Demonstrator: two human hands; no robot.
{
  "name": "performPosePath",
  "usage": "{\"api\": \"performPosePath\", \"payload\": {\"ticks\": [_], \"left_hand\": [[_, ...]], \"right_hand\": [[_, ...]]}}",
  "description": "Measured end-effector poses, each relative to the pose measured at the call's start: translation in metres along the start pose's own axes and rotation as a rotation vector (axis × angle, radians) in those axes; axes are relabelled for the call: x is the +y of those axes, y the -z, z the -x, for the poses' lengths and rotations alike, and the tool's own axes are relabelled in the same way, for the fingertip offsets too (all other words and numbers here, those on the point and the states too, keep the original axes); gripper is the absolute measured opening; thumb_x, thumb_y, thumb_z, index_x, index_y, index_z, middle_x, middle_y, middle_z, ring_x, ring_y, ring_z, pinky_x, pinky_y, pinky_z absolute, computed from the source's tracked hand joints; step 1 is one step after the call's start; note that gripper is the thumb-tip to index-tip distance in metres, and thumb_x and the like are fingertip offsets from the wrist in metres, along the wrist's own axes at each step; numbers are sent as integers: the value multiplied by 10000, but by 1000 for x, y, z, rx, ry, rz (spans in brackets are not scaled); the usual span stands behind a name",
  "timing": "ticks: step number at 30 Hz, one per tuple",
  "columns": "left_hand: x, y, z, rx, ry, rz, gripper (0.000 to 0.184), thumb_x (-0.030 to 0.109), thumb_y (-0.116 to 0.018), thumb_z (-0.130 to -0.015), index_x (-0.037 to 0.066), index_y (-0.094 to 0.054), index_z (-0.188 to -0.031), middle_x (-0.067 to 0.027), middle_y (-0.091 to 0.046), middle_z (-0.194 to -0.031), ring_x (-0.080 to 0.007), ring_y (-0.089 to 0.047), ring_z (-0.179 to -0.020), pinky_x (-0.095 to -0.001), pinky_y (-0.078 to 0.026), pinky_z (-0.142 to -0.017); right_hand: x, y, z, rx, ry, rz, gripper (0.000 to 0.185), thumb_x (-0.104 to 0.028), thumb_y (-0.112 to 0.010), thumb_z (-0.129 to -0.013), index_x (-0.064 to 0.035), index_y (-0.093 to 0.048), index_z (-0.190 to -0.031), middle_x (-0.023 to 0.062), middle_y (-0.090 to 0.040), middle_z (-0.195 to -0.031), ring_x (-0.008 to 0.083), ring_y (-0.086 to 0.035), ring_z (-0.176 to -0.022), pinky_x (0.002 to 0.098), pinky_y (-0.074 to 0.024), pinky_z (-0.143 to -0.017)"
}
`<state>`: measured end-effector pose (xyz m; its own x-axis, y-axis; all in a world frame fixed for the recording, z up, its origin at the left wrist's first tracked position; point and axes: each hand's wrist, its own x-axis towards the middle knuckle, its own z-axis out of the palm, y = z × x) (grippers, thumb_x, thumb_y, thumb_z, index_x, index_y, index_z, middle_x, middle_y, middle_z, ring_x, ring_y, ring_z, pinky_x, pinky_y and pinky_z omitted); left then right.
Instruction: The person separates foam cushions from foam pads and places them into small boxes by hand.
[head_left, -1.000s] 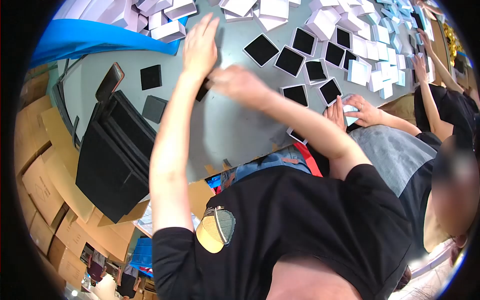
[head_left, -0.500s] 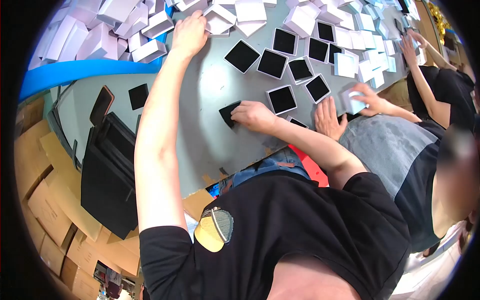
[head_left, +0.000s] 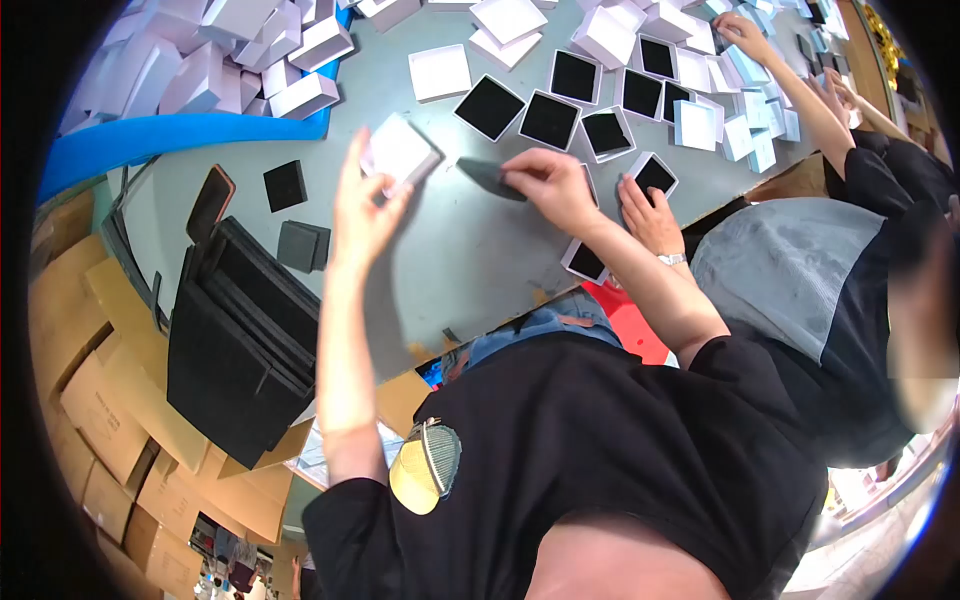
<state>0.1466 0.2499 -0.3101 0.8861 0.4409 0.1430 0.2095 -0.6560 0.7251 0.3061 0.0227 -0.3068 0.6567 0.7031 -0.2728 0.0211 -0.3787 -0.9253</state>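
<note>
My left hand (head_left: 370, 205) grips a small white box (head_left: 402, 152) by its side, raised over the grey table. In my right hand (head_left: 552, 188) is a thin black foam pad (head_left: 488, 178), pinched at one edge and tilted toward the box. The pad and the box are apart. Just beyond my hands lie several white boxes with black inserts, one of them a lined box (head_left: 489, 107). A plain white box (head_left: 439, 73) rests to their left.
White boxes (head_left: 228, 18) heap behind a blue rim (head_left: 190, 130) at far left. Loose black pads (head_left: 285, 186) lie near a black bin (head_left: 230, 340) of dark sheets. A co-worker's hand (head_left: 652, 215) touches a lined box at right; another person's hand (head_left: 738, 35) reaches into boxes.
My left hand has come back from the far boxes with a white box. My right hand has lifted the black foam pad off the table. The co-worker's hands have moved.
</note>
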Motion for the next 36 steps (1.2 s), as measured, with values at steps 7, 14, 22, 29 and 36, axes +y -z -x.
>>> {"api": "performPosePath", "payload": {"ticks": [7, 14, 22, 29, 36], "left_hand": [[19, -75, 56, 145, 198, 174, 1022, 49, -881, -524, 46, -349, -1396, -213, -420, -1396, -349, -477, -1265, -423, -448, -1014], [13, -29, 75, 85, 163, -266, 909, 160, -830, -625, 107, -405, -1427, -212, -389, -1447, -376, -376, -1342, -510, -272, -1139], [-59, 48, 89, -9, 638, -582, 743, 156, -809, -724, 85, -446, -1367, -212, -466, -1370, -410, -479, -1234, -464, -428, -1016], [-23, -21, 71, -74, 478, 323, 517, 128, -628, -849, -11, -456, -1316, -186, -607, -1170, -282, -605, -1053, -381, -488, -897], [-7, -48, 12, -461, 503, -25, 421, 181, -737, -829, 66, -631, -1219, -122, -614, -1205, -214, -600, -1018, -322, -479, -837]], "right_hand": [[-23, -40, -8, -76, 837, 401, 132, -50, -672, -761, -77, -709, -885, 64, -634, -849, 235, -629, -802, 361, -527, -694], [23, -40, -19, -341, 619, 1147, 58, -126, -624, -734, -94, -665, -708, 74, -620, -847, 247, -633, -840, 352, -519, -726], [-6, -4, -21, -81, 487, 1060, 123, -97, -594, -793, -46, -682, -862, 115, -633, -899, 287, -611, -924, 407, -447, -826], [-15, -52, 2, -198, 729, 489, 219, -50, -630, -790, -78, -664, -1005, 71, -626, -1006, 276, -604, -969, 399, -468, -852], [15, -46, 1, -346, 837, 677, 218, -85, -579, -792, -48, -640, -998, 65, -592, -1051, 248, -581, -1023, 365, -488, -880]]}}
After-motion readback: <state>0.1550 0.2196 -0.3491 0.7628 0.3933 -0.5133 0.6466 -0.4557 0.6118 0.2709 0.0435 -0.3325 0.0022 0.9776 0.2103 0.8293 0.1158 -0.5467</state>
